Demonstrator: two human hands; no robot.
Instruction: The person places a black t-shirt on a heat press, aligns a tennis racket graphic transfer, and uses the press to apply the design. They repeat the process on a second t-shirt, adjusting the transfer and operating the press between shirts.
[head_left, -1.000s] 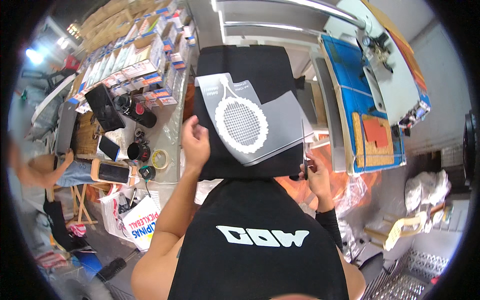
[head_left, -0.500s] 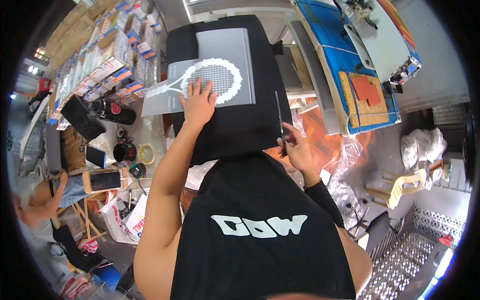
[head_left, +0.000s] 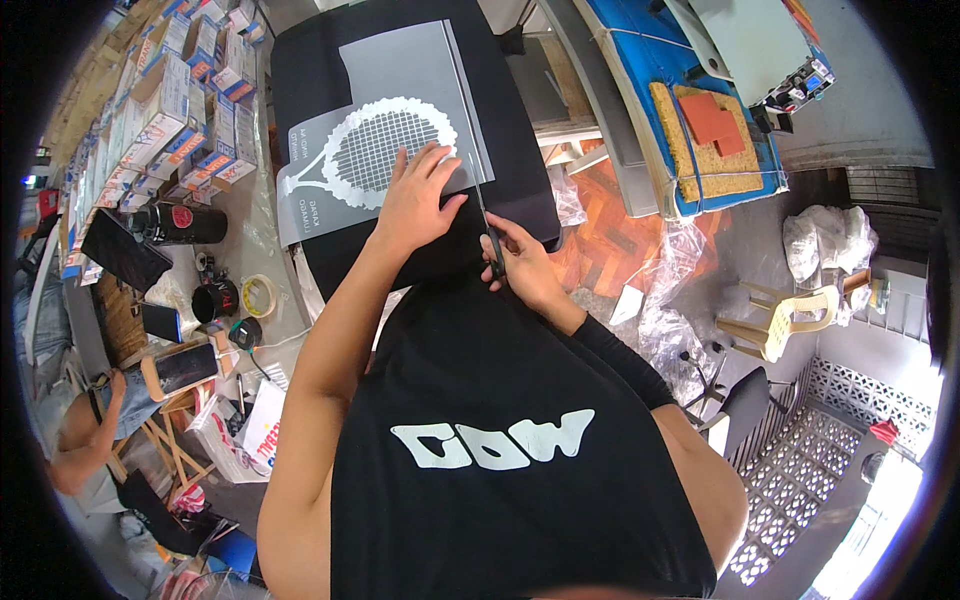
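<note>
Left hand [head_left: 424, 205] seemingly touches sheet [head_left: 390, 130]; right hand [head_left: 522, 264] nearby.

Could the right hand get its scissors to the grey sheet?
Probably yes: the right hand holds scissors at the near right corner of the grey sheet; the left hand isn't in the way.

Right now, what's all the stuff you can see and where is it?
Printed sheet: one, grey and white, upper middle
Flat surface: one, black, under the sheet
Scissors: one, dark, by the sheet's near right corner
Boxes: many, white, blue and orange, upper left
Bottle: one, black, left side
Mug: one, black, below the bottle
Tape roll: one, yellowish, beside the mug
Flat pieces: at least two, orange-red, upper right
Plastic chair: one, cream, right side
Other person: one, in blue, far left
Shirt: one, black and white, lower middle
Left hand: one, bare, over the sheet
Right hand: one, bare, holding the scissors
</note>
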